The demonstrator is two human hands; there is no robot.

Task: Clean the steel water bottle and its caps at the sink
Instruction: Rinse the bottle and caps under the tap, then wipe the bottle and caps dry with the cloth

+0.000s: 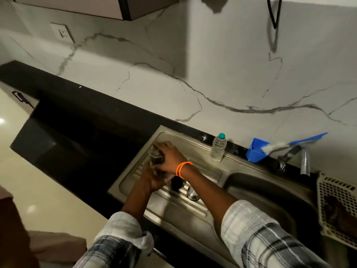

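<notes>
Head view shows both hands over the ribbed drainboard [173, 206] of the steel sink: the left hand [149, 180] wraps the lower body of the steel water bottle [155, 157], and the right hand [169, 155], with orange wrist threads, curls over its top. Just beside them on the ribs rest a black cap [176, 183] and a steel cap [193, 193]. Behind stands a clear plastic bottle [218, 147] with a teal lid, any label too blurred to read.

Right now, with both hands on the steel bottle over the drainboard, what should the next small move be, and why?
Probably carry the steel bottle right to the tap. Both the left hand and right hand grip it above the dry-looking drainboard, no water runs, and the black cap and steel cap lie apart.
</notes>
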